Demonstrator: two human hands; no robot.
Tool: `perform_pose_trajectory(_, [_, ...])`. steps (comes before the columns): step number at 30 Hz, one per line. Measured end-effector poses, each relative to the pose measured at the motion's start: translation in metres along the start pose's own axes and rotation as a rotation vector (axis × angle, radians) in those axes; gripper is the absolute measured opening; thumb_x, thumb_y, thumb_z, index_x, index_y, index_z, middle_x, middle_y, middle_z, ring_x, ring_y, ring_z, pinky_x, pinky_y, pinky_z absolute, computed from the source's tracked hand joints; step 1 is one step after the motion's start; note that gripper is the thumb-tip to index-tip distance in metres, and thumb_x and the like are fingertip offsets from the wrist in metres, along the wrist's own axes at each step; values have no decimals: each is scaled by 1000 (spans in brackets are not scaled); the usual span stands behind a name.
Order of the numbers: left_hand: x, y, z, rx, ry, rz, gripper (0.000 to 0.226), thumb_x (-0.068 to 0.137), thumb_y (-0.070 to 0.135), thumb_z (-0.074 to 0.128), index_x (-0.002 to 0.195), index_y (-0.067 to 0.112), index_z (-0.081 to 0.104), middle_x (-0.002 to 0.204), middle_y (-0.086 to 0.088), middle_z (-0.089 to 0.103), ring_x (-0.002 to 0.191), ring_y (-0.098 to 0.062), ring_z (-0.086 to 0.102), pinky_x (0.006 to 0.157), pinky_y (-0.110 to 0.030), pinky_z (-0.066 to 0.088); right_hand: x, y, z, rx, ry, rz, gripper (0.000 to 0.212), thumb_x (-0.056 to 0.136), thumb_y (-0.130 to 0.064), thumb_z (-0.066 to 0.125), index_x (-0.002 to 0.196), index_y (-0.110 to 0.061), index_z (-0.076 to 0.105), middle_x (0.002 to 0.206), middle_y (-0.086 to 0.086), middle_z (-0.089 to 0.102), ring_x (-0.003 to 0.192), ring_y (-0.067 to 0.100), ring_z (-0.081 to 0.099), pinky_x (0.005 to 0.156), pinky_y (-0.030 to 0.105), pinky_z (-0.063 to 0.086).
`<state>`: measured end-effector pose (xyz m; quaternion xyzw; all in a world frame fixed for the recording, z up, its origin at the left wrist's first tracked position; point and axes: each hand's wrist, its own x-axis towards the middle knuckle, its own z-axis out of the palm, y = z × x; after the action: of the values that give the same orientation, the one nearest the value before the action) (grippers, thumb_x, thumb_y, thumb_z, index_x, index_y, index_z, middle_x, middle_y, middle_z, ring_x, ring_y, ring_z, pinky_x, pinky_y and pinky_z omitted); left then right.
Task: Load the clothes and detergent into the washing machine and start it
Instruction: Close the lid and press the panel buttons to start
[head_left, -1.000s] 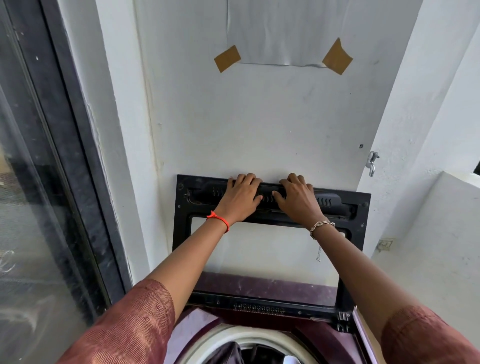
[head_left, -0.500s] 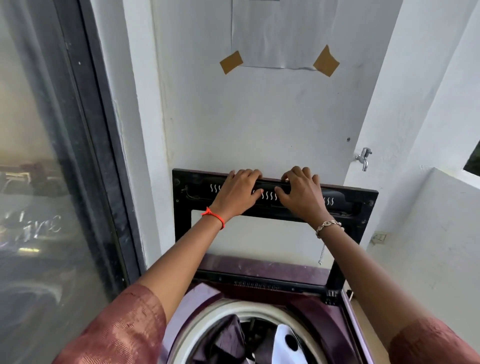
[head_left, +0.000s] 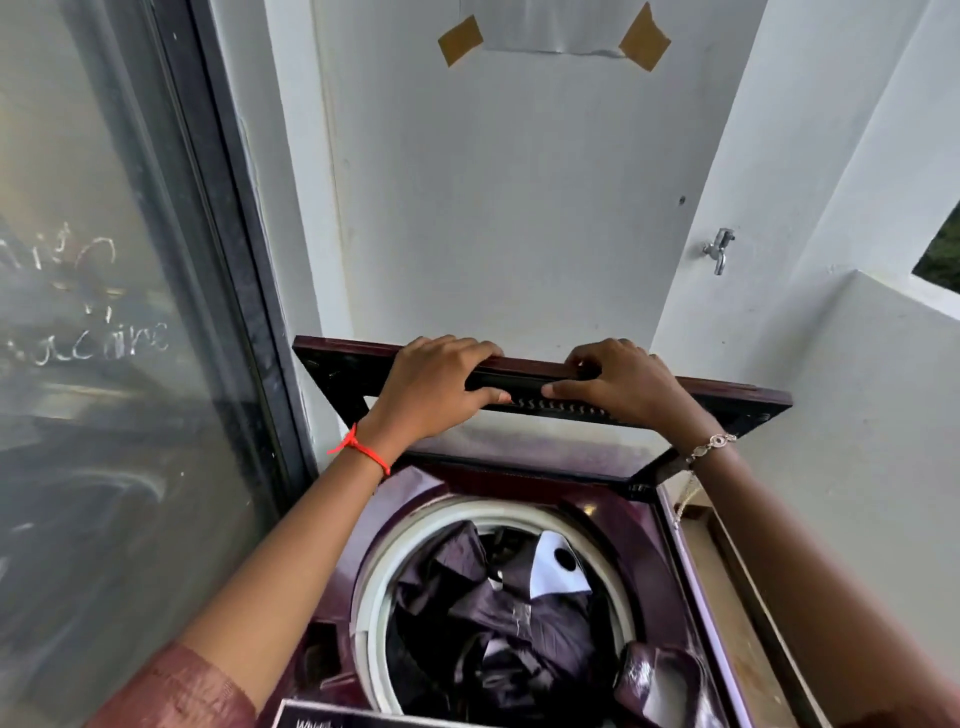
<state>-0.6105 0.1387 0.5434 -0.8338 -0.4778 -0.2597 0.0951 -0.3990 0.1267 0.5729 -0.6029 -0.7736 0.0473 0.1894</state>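
The left hand (head_left: 431, 387) and the right hand (head_left: 623, 387) both grip the upper edge of the lid (head_left: 332, 364), side by side near its middle, fingers curled over the far rim and thumbs pressed to the dark bar on its underside; the lid stands half-raised, tilted above the open washing machine (head_left: 639, 525); below the forearms the clothes (head_left: 498, 618), dark with one white piece, lie heaped inside the round drum; a tap (head_left: 719, 249) juts from the white wall at right; a glass door (head_left: 104, 364) stands at left.
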Motion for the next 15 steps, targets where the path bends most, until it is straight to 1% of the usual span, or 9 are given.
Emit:
perform_pose_trajectory(2, [-18, 5, 1, -5, 25, 14, 50, 80, 56, 58, 118, 23, 59, 110, 6, 68, 104, -18, 61, 86, -32, 43, -15, -1, 5, 28, -65, 8, 35, 74, -58, 64, 76, -23, 64, 65, -6, 55, 72, 19, 54, 66, 30, 36])
perform_pose_trajectory(3, [-28, 8, 2, -3, 42, 30, 51, 77, 58, 56, 112, 22, 63, 102, 5, 70, 97, -19, 64, 81, -31, 45, -22, -2, 7, 49, -95, 11, 36, 73, -58, 65, 77, -22, 66, 65, -7, 54, 72, 18, 53, 67, 30, 37])
perform_pose_trajectory(5, [-50, 14, 5, -13, 71, 45, 52, 72, 61, 50, 101, 22, 68, 87, 5, 72, 81, -19, 67, 70, -30, 49, -36, -4, 14, 93, -145, 18, 36, 71, -57, 68, 82, -23, 69, 69, -8, 55, 74, 16, 52, 70, 31, 40])
perform_pose_trajectory(6, [-61, 17, 8, -26, 78, 46, 50, 70, 60, 51, 98, 22, 69, 84, 6, 72, 77, -18, 68, 67, -28, 50, -44, -4, 19, 116, -166, 23, 36, 69, -55, 70, 83, -22, 69, 71, -7, 56, 75, 16, 53, 71, 32, 42])
perform_pose_trajectory(8, [-79, 22, 11, -44, 69, 44, 45, 66, 56, 61, 96, 24, 71, 83, 7, 73, 76, -16, 70, 67, -26, 51, -59, -5, 28, 154, -191, 31, 33, 66, -52, 74, 77, -21, 66, 68, -7, 55, 72, 16, 52, 69, 31, 41])
perform_pose_trajectory(10, [-94, 25, 15, -57, 55, 45, 42, 62, 52, 67, 94, 24, 72, 79, 8, 74, 74, -15, 70, 63, -24, 51, -73, -6, 37, 167, -200, 36, 33, 62, -52, 76, 72, -23, 64, 66, -6, 56, 69, 16, 53, 66, 30, 40])
perform_pose_trajectory(13, [-116, 31, 22, -81, -1, 50, 41, 60, 48, 70, 92, 24, 73, 77, 7, 72, 71, -15, 69, 59, -24, 50, -92, -6, 52, 178, -240, 21, 39, 59, -54, 77, 77, -20, 69, 72, -4, 62, 72, 15, 58, 65, 29, 41])
perform_pose_trajectory(15, [-131, 34, 28, -119, -43, 32, 40, 59, 45, 74, 92, 23, 72, 78, 6, 72, 72, -17, 68, 60, -26, 51, -104, -6, 61, 167, -271, 16, 42, 59, -52, 79, 80, -18, 69, 69, -5, 62, 68, 15, 58, 63, 28, 38])
